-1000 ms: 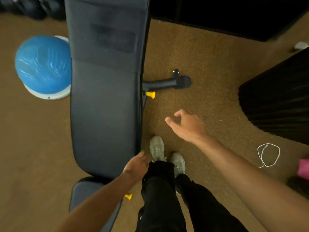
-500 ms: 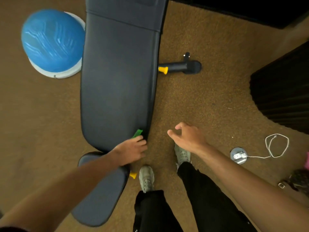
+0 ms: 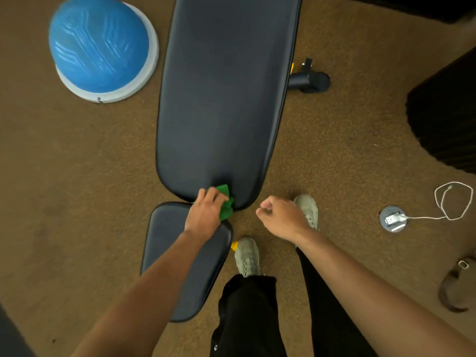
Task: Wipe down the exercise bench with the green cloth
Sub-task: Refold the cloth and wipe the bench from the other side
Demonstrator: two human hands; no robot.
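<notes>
While the exercise bench (image 3: pixel 221 99) runs lengthwise away from the person, the left hand (image 3: pixel 206 215) presses the bunched green cloth (image 3: pixel 226 202) onto the long pad's near end, and the right hand (image 3: pixel 280 217) hangs loosely curled, holding nothing.

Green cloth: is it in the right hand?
No, the left hand holds the green cloth on the bench; the right hand is empty.
</notes>
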